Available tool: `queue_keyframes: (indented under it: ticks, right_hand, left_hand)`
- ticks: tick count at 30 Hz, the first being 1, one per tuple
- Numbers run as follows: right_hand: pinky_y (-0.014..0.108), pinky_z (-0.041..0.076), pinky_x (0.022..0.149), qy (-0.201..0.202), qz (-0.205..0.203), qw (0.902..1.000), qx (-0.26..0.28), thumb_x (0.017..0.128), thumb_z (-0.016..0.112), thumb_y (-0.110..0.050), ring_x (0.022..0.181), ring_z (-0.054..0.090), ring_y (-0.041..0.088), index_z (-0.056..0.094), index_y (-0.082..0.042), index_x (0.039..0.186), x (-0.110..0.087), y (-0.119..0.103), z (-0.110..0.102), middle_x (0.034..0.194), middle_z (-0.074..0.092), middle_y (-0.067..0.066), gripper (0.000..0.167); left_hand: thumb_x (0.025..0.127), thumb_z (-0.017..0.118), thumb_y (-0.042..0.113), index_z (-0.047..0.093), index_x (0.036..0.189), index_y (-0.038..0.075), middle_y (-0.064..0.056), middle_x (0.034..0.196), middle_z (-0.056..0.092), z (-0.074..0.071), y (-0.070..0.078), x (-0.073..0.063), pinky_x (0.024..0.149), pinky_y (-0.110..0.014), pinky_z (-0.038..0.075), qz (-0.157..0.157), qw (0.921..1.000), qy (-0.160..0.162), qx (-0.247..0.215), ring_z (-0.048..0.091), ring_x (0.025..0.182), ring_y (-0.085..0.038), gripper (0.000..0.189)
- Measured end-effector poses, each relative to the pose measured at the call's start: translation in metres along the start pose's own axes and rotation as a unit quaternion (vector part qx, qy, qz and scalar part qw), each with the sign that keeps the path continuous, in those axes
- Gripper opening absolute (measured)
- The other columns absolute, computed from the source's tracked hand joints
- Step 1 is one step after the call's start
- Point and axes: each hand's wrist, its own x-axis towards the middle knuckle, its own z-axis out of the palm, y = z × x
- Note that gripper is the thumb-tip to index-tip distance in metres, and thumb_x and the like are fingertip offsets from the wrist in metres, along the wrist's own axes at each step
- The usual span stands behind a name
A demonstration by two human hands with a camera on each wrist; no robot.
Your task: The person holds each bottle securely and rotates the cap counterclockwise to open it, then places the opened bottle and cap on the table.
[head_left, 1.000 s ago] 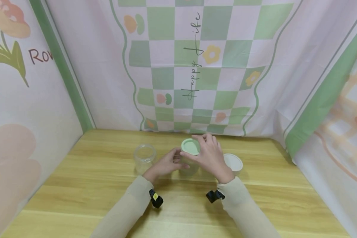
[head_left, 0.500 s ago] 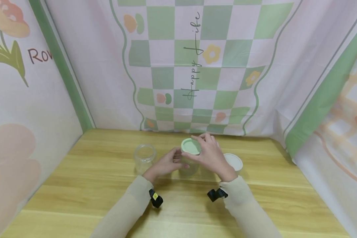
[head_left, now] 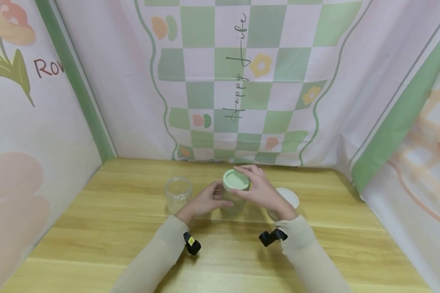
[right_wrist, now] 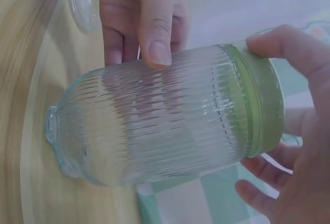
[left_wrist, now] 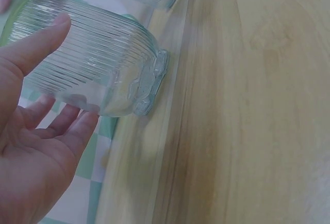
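Note:
A ribbed clear glass jar (right_wrist: 165, 126) stands upright on the table between my hands, its green lid (head_left: 236, 179) seated on the mouth. My left hand (head_left: 204, 201) holds the jar body from the left, thumb in front and fingers behind. From the right, my right hand (head_left: 261, 189) spans the lid, with the thumb near side and the fingers at the far side. In the right wrist view a fingertip presses on the lid's rim, and other fingers curl behind it. Nothing shows inside the jar.
An open clear glass jar (head_left: 178, 193) stands left of my left hand. Behind my right wrist is another jar with a white lid (head_left: 289, 197). The wooden table (head_left: 220, 260) meets a checked curtain (head_left: 242, 93) at its far edge.
My right hand and wrist have swung slightly to the right around the lid, and more of the lid's right edge shows. The left hand and the jar keep their place.

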Motion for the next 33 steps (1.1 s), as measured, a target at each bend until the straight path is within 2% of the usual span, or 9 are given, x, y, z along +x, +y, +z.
queue_keyframes:
  ticks: [8,14,19,22,25,28,33]
  right_hand:
    - [0.066,0.04,0.101,-0.035,-0.015,0.9969,0.069,0.09,0.072,-0.022,0.135,0.041,0.033,0.036,-0.028,0.156,-0.002,0.005,-0.004,0.153,0.036,0.004,0.075]
    - [0.072,0.034,0.102,-0.043,-0.032,0.9957,0.076,0.09,0.069,-0.018,0.14,0.034,0.037,0.035,-0.024,0.157,-0.003,0.007,-0.005,0.159,0.03,0.004,0.075]
    - [0.072,0.032,0.104,-0.027,-0.017,0.9981,0.053,0.089,0.076,-0.034,0.144,0.026,0.04,0.035,-0.026,0.157,-0.001,0.005,-0.003,0.163,0.021,0.005,0.08]
    - [0.065,0.041,0.101,-0.008,-0.005,0.9998,0.019,0.085,0.079,-0.047,0.139,0.035,0.036,0.037,-0.024,0.156,0.002,0.002,0.0,0.158,0.03,0.008,0.085]
    - [0.056,0.049,0.092,0.008,0.001,0.9997,-0.024,0.082,0.079,-0.054,0.127,0.043,0.031,0.041,-0.02,0.154,0.003,-0.001,0.001,0.149,0.041,0.011,0.089]
    - [0.05,0.05,0.087,0.02,0.007,0.9982,-0.056,0.08,0.079,-0.057,0.12,0.045,0.03,0.044,-0.017,0.152,0.004,-0.004,0.001,0.142,0.047,0.011,0.09]
    - [0.049,0.049,0.086,0.024,0.012,0.9967,-0.077,0.078,0.08,-0.058,0.119,0.046,0.032,0.048,-0.013,0.149,0.005,-0.01,0.0,0.14,0.05,0.014,0.089]
  left_hand:
    - [0.09,0.077,0.03,0.031,0.154,0.008,-0.012,0.152,0.041,0.0,0.0,0.0,0.113,-0.047,0.037,-0.004,1.0,0.003,0.004,0.041,0.138,-0.032,0.082]
    - [0.09,0.077,0.03,0.031,0.154,0.007,-0.012,0.152,0.041,-0.001,0.0,-0.001,0.112,-0.047,0.037,-0.005,1.0,0.002,0.004,0.041,0.138,-0.032,0.083]
    - [0.091,0.076,0.03,0.03,0.154,0.008,-0.011,0.153,0.04,-0.001,0.001,0.0,0.112,-0.048,0.037,-0.004,1.0,0.0,0.009,0.041,0.138,-0.032,0.082]
    - [0.091,0.076,0.029,0.03,0.155,0.009,-0.01,0.153,0.04,-0.001,0.001,0.0,0.113,-0.047,0.037,-0.003,0.9999,-0.001,0.01,0.041,0.138,-0.031,0.081]
    - [0.091,0.076,0.029,0.03,0.155,0.01,-0.009,0.153,0.04,-0.001,0.0,0.0,0.113,-0.046,0.037,-0.003,1.0,-0.002,0.008,0.041,0.138,-0.031,0.081]
    - [0.091,0.076,0.029,0.03,0.155,0.01,-0.009,0.153,0.04,-0.001,0.0,0.0,0.113,-0.046,0.037,-0.003,1.0,-0.001,0.006,0.041,0.138,-0.031,0.081]
    - [0.091,0.077,0.029,0.029,0.155,0.009,-0.009,0.153,0.04,-0.001,0.0,0.0,0.112,-0.046,0.038,-0.004,1.0,0.0,0.006,0.041,0.138,-0.031,0.082]
